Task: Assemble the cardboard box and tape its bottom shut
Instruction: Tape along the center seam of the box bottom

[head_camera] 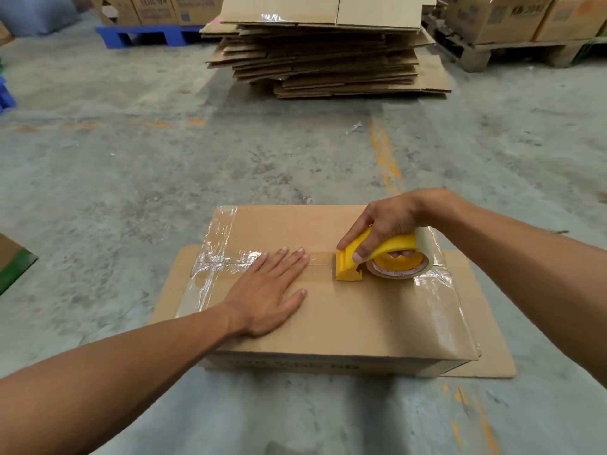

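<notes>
A brown cardboard box (354, 316) stands on the concrete floor in front of me, its closed flaps facing up. Clear tape (216, 257) shines along the left end and the centre seam, and more clear tape covers the right end. My left hand (269, 290) lies flat and open on the seam, fingers spread. My right hand (384, 224) grips a yellow tape dispenser (361, 261) with a roll of tape, pressed on the seam just right of my left fingertips.
A flat cardboard sheet (486, 339) lies under the box. A tall stack of flattened cartons (328, 57) sits straight ahead. Printed boxes on a wooden pallet (512, 50) stand at the back right, a blue pallet (147, 34) at the back left.
</notes>
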`<state>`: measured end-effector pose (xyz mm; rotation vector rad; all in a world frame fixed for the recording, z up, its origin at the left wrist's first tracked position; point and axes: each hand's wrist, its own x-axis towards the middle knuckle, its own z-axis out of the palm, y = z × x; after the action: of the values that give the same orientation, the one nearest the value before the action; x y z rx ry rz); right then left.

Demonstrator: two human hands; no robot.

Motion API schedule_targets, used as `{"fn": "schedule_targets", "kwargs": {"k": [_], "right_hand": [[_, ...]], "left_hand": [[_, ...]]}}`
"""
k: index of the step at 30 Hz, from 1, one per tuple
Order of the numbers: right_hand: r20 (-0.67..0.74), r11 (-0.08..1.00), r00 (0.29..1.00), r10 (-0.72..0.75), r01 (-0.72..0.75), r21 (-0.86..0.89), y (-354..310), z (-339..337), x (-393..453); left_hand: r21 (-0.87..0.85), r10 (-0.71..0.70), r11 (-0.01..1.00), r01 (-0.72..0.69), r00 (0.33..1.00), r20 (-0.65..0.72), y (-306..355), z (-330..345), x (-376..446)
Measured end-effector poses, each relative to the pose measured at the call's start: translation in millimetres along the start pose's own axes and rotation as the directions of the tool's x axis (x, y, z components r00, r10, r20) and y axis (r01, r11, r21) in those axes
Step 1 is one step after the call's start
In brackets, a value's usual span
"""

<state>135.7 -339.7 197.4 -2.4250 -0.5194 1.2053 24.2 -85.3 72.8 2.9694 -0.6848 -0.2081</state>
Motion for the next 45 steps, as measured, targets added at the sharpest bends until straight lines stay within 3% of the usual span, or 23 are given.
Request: {"fn": "schedule_targets", "kwargs": {"k": [11,19,23,30,36,45], "right_hand": [[0.001,0.991,0.992,-0.124,0.124,-0.05,-84.0,28.7,50.1],[0.039,0.991,0.991,-0.132,0.131,0.023,-86.1,29.2,62.5],[0.065,0.991,0.988,-0.137,0.136,0.009,-80.7,31.0,59.1],[0.088,0.999,0.996,-0.021,0.016,0.051,-7.7,8.7,8.6],[-0.054,0.988,0.993,0.108,-0.101,0.115,84.6,1.4,-63.1],[-0.049,0.984,0.99,0.132,-0.125,0.13,93.4,10.2,-46.1]], "left_hand": [[0.046,-0.08,0.996,0.077,0.996,0.049,-83.6,-13.0,-62.0],[-0.058,-0.199,0.978,0.199,0.98,0.014,-13.6,2.6,-34.6],[-0.037,-0.234,0.972,0.232,0.97,-0.061,-9.7,11.2,-35.0],[-0.043,-0.217,0.976,0.215,0.975,-0.051,-13.4,8.5,-39.5],[-0.038,-0.201,0.979,0.199,0.978,-0.049,-16.1,10.6,-39.9],[-0.033,-0.204,0.979,0.203,0.979,-0.013,-14.2,3.8,-34.6]]}}
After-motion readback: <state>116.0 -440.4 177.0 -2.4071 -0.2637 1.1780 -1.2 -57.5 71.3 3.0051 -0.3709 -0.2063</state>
